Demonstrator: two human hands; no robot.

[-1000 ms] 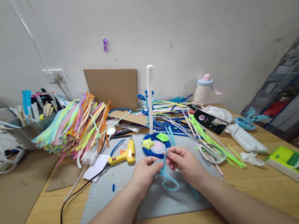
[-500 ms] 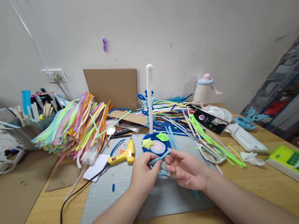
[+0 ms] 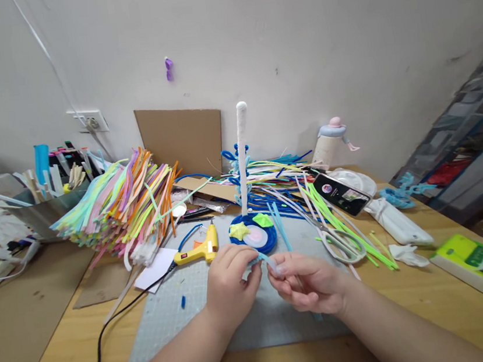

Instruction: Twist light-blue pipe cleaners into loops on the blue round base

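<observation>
Between my hands is a light blue pipe cleaner (image 3: 261, 257), mostly covered by fingers. My left hand (image 3: 233, 285) pinches one part of it, knuckles up. On the other side, my right hand (image 3: 309, 281) grips its end between thumb and fingers, palm turned partly up. Just beyond my hands lies a round dark blue piece (image 3: 271, 243) with a pale pink centre, a yellow star (image 3: 239, 230) and a green star (image 3: 264, 220). Behind it a white fuzzy rod (image 3: 242, 145) stands upright, with blue curled pieces by it.
A yellow glue gun (image 3: 201, 249) lies left on the grey cutting mat (image 3: 172, 330), its black cord running to the front. Scissors (image 3: 341, 245), green pipe cleaners and a phone (image 3: 342, 193) lie right. A thick multicoloured bundle of pipe cleaners (image 3: 122, 210) sits at the left.
My left hand has rolled over so its back faces up. My right fingers have closed in on the light blue pipe cleaner, which now bends down toward them.
</observation>
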